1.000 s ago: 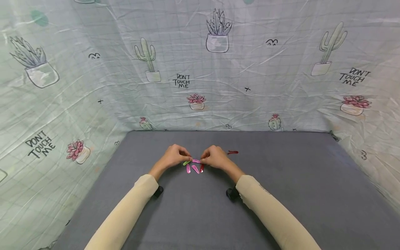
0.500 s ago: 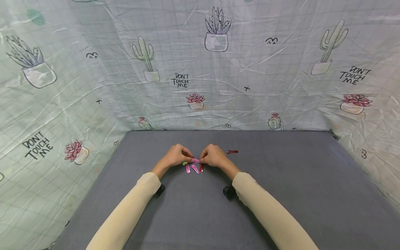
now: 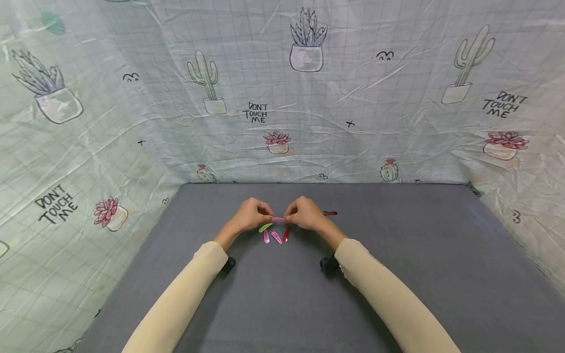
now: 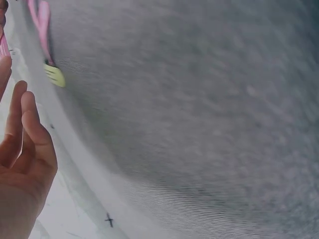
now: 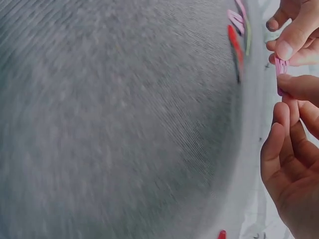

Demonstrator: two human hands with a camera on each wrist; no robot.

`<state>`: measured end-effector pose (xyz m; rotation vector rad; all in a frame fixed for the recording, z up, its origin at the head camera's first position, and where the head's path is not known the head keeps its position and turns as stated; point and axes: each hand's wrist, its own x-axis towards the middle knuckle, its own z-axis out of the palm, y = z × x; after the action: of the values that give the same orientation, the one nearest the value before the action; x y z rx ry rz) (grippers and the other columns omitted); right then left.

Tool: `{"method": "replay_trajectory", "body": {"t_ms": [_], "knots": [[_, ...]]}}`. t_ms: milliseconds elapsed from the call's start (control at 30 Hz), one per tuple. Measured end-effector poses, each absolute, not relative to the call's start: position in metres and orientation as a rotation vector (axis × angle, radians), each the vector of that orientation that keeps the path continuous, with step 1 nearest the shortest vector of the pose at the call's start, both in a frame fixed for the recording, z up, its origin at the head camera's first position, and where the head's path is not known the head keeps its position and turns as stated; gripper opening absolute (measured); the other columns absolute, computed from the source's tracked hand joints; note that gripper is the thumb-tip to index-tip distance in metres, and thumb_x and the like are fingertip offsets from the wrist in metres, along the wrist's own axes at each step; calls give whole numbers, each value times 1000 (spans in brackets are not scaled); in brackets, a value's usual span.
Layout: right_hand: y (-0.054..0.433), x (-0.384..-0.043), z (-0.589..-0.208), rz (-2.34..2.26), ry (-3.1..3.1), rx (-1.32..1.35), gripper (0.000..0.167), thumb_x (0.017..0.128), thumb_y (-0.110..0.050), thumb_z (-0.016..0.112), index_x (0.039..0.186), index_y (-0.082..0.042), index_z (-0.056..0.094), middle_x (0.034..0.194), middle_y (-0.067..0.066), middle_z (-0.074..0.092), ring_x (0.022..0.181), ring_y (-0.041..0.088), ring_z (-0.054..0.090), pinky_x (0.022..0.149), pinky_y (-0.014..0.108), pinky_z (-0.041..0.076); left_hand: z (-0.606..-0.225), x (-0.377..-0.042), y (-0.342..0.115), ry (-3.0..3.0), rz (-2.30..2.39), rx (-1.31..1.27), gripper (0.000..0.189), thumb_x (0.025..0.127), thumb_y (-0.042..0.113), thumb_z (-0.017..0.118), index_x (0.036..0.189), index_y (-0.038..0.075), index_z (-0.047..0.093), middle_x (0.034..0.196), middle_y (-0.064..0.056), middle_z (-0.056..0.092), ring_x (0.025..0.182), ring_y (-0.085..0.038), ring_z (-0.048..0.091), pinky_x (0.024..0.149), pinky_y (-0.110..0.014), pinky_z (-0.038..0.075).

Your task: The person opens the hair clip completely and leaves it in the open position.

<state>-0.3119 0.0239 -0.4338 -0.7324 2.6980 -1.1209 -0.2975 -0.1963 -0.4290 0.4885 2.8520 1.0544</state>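
Observation:
A pink snap hair clip (image 3: pixel 278 219) is stretched between my two hands just beyond the other clips. My left hand (image 3: pixel 252 214) pinches its left end with thumb and fingers, and my right hand (image 3: pixel 305 214) pinches the right end. The right wrist view shows the clip (image 5: pixel 281 67) held from both ends, with slots along its face. Nearer to me lie a green clip (image 3: pixel 265 227), a pink clip (image 3: pixel 266 237), another pink clip (image 3: pixel 276 237) and a red clip (image 3: pixel 286 235), fanned out on the cloth.
Another red clip (image 3: pixel 330 213) lies apart, right of my right hand. A grey cloth (image 3: pixel 282 304) covers the table. Behind and beside it hangs a pale sheet (image 3: pixel 344 103) printed with cacti. Both wrists carry small black devices (image 3: pixel 328 264).
Both hands have moved slightly away from me with the pink clip, which now sits farther from the fanned clips. The green clip, partly covered before by my left fingers, shows fully.

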Motion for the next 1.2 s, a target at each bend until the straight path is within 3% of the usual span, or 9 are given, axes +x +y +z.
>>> {"method": "replay_trajectory", "body": {"t_ms": [333, 667, 933, 1200], "knots": [[57, -301, -412, -1229, 2723, -820, 6, 90, -12, 78, 86, -10, 83, 81, 3, 77, 67, 10, 61, 62, 26, 49, -406, -290, -171, 2826, 1163, 593, 5, 89, 15, 81, 90, 11, 83, 86, -4, 79, 72, -10, 66, 68, -27, 53], [101, -279, -401, -1326, 2736, -927, 4, 89, -10, 79, 89, -8, 82, 80, 5, 76, 65, 9, 61, 61, 27, 51, -394, -274, -138, 2798, 1190, 719, 5, 92, 18, 79, 91, 14, 82, 89, -1, 78, 81, -10, 68, 72, -28, 54], [130, -258, -401, -1479, 2710, -1023, 4, 89, -7, 79, 88, -10, 82, 83, 6, 75, 64, 8, 60, 60, 25, 51, -389, -257, -118, 2717, 1328, 845, 6, 93, 20, 79, 92, 16, 82, 91, 0, 79, 82, -10, 69, 77, -28, 59], [152, -240, -411, -1612, 2680, -1004, 2, 90, -8, 80, 90, -6, 81, 79, 5, 72, 63, 8, 59, 59, 26, 51, -398, -245, -98, 2613, 1463, 870, 6, 92, 20, 79, 89, 16, 82, 90, -1, 78, 69, -14, 65, 62, -24, 54]]}}
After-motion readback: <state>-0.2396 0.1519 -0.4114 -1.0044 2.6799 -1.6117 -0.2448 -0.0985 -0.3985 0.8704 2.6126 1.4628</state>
